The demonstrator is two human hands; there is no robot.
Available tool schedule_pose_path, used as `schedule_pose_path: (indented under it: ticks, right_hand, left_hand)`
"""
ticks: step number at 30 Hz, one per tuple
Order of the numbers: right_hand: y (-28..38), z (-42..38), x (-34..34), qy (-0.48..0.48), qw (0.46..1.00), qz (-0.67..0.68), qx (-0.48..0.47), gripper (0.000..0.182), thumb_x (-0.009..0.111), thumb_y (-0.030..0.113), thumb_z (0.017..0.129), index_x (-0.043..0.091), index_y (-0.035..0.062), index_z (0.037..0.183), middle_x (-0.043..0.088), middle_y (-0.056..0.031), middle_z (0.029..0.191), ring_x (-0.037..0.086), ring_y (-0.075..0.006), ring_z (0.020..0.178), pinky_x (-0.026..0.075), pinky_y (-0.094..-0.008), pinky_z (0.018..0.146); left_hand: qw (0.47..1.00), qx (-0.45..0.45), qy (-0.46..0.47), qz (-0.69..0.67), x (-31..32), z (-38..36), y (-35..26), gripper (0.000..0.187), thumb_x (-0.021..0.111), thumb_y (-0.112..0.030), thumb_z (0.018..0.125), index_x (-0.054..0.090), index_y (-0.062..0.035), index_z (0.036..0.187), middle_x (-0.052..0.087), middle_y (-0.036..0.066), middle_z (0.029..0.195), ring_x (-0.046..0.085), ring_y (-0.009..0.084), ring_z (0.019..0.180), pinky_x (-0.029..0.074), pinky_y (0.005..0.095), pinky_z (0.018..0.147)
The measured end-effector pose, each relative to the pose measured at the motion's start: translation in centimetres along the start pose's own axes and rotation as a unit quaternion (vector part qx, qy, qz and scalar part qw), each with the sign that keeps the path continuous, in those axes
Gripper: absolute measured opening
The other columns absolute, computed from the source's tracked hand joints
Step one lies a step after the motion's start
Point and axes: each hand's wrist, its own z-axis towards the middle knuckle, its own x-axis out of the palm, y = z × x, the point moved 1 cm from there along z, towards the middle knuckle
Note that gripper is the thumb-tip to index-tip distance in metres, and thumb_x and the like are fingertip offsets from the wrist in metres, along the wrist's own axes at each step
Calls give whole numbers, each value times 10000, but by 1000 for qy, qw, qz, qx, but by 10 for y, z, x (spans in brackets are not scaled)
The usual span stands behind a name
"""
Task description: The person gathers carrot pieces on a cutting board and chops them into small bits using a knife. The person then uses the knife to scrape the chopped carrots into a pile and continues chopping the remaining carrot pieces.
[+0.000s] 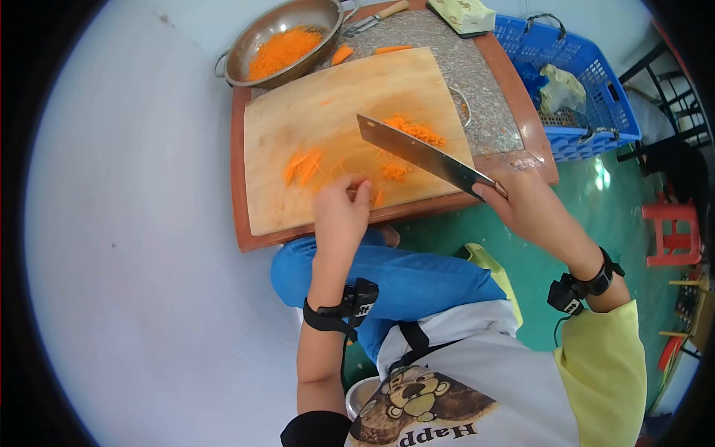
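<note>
My right hand (516,200) is wrapped round the handle of a cleaver (424,151), whose broad blade slants up and left over the wooden cutting board (279,127). Under and beside the blade lie a heap of finely chopped carrot (417,130) and a smaller clump (394,171). My left hand (344,205) is at the board's near edge, thumb and fingers curled together; whatever they may hold is hidden. A few carrot bits show just right of its fingertips. Left of that hand is a small pile of carrot strips (303,166).
A metal pan (237,63) of shredded carrot stands at the back left. Behind the board are carrot pieces (342,54), a wooden-handled tool (380,16) and a pale packet (463,15). A blue basket (596,82) stands right of the table; a red stool (672,231) is farther right.
</note>
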Motion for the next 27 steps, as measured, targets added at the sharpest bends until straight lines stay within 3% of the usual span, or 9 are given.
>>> schedule_pose_path:
  ticks: [5, 9, 12, 14, 18, 21, 23, 25, 27]
  right_hand:
    - [-12, 6, 4, -71, 997, -39, -5, 164, 630, 145, 803, 611, -4, 738, 579, -180, 627, 579, -376, 613, 445, -442, 565]
    - [-18, 11, -6, -90, 989, -118, -8, 175, 688, 130, 703, 566, 42, 794, 606, -113, 670, 610, -321, 648, 459, -415, 561]
    - [-35, 16, -2, -126, 972, -191, -55, 254, 706, 107, 638, 520, 69, 807, 581, -76, 664, 600, -288, 628, 442, -402, 532]
    - [-41, 19, 2, -151, 959, -220, -95, 291, 711, 99, 610, 499, 82, 809, 562, -62, 660, 589, -276, 616, 431, -398, 517]
    - [-40, 26, 8, -183, 946, -225, -148, 329, 719, 97, 575, 495, 86, 815, 527, -46, 661, 560, -256, 597, 424, -381, 534]
    - [-34, 32, 8, -184, 953, -172, -168, 315, 721, 98, 570, 497, 80, 790, 548, -50, 694, 555, -252, 600, 424, -368, 544]
    - [-25, 35, -4, -185, 957, -125, -186, 289, 720, 99, 571, 498, 76, 754, 559, -53, 711, 552, -252, 599, 424, -359, 543]
    - [-9, 33, -21, -307, 889, -109, -323, 230, 702, 78, 623, 473, 66, 645, 554, -67, 661, 545, -269, 559, 417, -363, 503]
    - [-15, 16, -14, -255, 922, -63, -283, 215, 675, 66, 666, 467, 61, 611, 544, -77, 622, 548, -282, 540, 417, -373, 486]
  left_hand:
    - [995, 64, 71, 34, -15, 14, 4, 179, 655, -130, 800, 677, 37, 861, 641, 105, 668, 566, 130, 533, 449, 250, 503]
    - [998, 40, 30, 27, -23, 20, 18, 267, 598, -222, 866, 681, 32, 867, 623, 74, 665, 514, 118, 503, 407, 222, 460]
    - [984, -103, -52, -135, -37, 24, 4, 388, 531, -325, 915, 666, 38, 906, 611, 70, 667, 535, 116, 512, 403, 213, 443]
    - [949, -247, 80, -179, -34, 20, -16, 433, 519, -384, 921, 625, 35, 919, 621, 102, 683, 544, 115, 506, 395, 206, 405]
    - [849, -290, 242, -369, -20, 13, -23, 379, 543, -373, 912, 552, 5, 907, 638, 135, 682, 533, 115, 441, 402, 218, 373]
    - [793, -263, 248, -490, -20, 19, -4, 327, 518, -308, 932, 554, 16, 929, 637, 134, 659, 521, 117, 406, 401, 207, 364]
    - [809, -253, 202, -490, -26, 18, -4, 305, 506, -281, 939, 560, 18, 930, 635, 134, 650, 520, 115, 402, 395, 197, 359]
    - [824, -242, 154, -488, -34, 18, -4, 284, 493, -254, 945, 566, 20, 931, 633, 134, 641, 519, 114, 399, 389, 188, 353]
    - [829, -231, 114, -496, -41, 20, 0, 274, 488, -241, 946, 575, 19, 939, 638, 127, 652, 532, 116, 410, 394, 193, 353]
